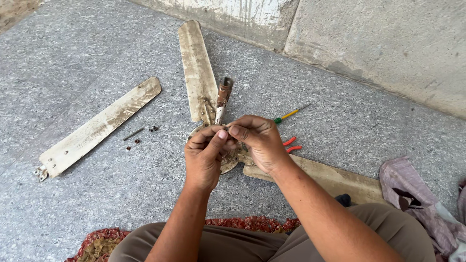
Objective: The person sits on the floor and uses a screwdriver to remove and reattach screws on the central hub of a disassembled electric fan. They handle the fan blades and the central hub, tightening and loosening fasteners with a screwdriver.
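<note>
A dirty ceiling fan (pixel 228 162) lies on the grey stone floor, with one blade (pixel 196 68) pointing away and another blade (pixel 335 177) running to the right. Its rusty down rod (pixel 223 94) sticks out toward the wall. My left hand (pixel 206 155) and my right hand (pixel 259 140) meet just above the fan's hub, fingertips pinched together on a small part too tiny to identify. Both hands hide most of the hub.
A detached blade (pixel 97 128) lies to the left, with a thin nail (pixel 133 133) and small screws (pixel 153 128) beside it. A green-and-yellow screwdriver (pixel 290 114) and red-handled pliers (pixel 291 144) lie right of my hands. Crumpled cloth (pixel 412 189) sits at far right; a concrete wall (pixel 378 43) stands behind.
</note>
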